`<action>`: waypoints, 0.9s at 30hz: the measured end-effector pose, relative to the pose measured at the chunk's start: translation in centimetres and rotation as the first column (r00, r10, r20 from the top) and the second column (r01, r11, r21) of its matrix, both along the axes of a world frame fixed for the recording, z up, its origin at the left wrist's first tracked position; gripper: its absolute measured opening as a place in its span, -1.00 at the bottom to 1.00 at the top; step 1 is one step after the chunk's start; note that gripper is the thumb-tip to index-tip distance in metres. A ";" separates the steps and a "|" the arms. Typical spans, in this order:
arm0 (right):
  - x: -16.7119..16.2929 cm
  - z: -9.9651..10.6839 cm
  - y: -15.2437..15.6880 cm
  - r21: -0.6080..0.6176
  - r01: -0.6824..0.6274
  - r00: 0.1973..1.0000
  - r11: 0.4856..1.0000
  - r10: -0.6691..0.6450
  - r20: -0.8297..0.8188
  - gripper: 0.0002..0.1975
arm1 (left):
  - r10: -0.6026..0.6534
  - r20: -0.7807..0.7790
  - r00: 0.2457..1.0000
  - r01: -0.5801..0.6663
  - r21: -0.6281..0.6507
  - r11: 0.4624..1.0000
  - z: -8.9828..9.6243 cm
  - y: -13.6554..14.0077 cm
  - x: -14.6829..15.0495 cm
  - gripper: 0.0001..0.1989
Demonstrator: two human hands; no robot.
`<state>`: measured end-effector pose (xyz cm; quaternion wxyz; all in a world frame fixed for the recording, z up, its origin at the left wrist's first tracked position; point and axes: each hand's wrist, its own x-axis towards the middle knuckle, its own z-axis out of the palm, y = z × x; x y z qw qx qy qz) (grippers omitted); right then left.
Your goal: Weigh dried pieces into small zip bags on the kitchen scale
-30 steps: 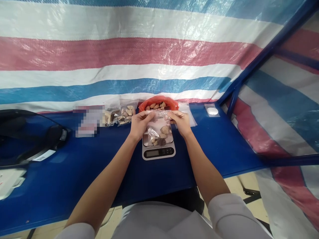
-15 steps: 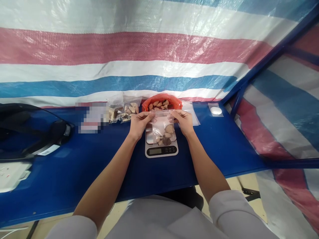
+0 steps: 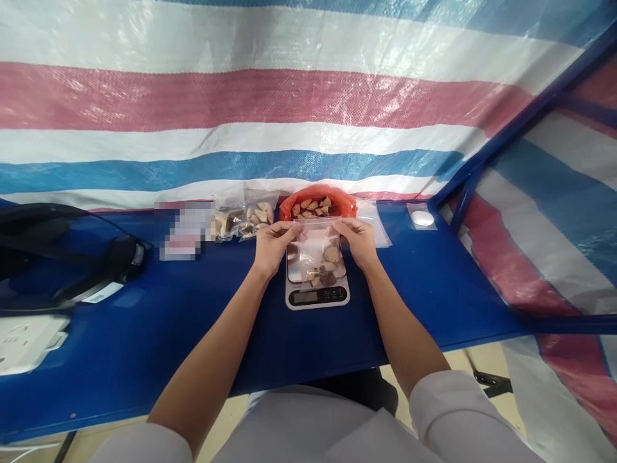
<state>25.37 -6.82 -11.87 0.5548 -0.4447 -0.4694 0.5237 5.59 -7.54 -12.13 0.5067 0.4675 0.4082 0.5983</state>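
Note:
A clear zip bag [image 3: 313, 255] with several brown, dried-looking slices in its lower part is stretched between my two hands. My left hand [image 3: 274, 244] pinches its top left corner, and my right hand [image 3: 357, 239] pinches the top right corner. Below the bag lies a white kitchen scale [image 3: 295, 302] with a shiny plate and a dark display strip; the bag covers much of the plate. Just behind my fingers sits a red plastic bag [image 3: 350, 204], open at the top and full of similar slices.
Filled clear bags [image 3: 260, 212] lie left of the red bag, beside a blurred-out patch. Flat clear bags [image 3: 378, 225] and a white mouse-shaped object [image 3: 423, 218] are to the right. A black headset-like object [image 3: 116, 260] and a white power strip [image 3: 29, 344] occupy the blue table's [image 3: 193, 308] left side.
The whole view has shifted slightly, so everything appears a little further right and lower. Both hands keep their pinch on the zip bag's top edge above the scale.

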 end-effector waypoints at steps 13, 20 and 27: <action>0.0 0.0 -0.1 0.013 0.039 0.997 0.999 -0.038 -0.062 -0.64 | 0.029 -0.005 1.000 -0.028 0.031 0.999 -0.3 0.2 0.1 -0.78; -0.2 -0.1 0.0 0.008 -0.007 0.997 1.000 0.008 -0.072 -0.61 | 0.046 -0.062 0.997 -0.044 0.039 0.998 -0.4 0.1 -0.1 -0.79; -0.6 -0.2 0.1 0.011 0.002 0.996 1.000 -0.001 -0.090 -0.59 | 0.039 -0.075 0.996 -0.040 -0.012 0.999 -0.3 0.1 -0.1 -0.74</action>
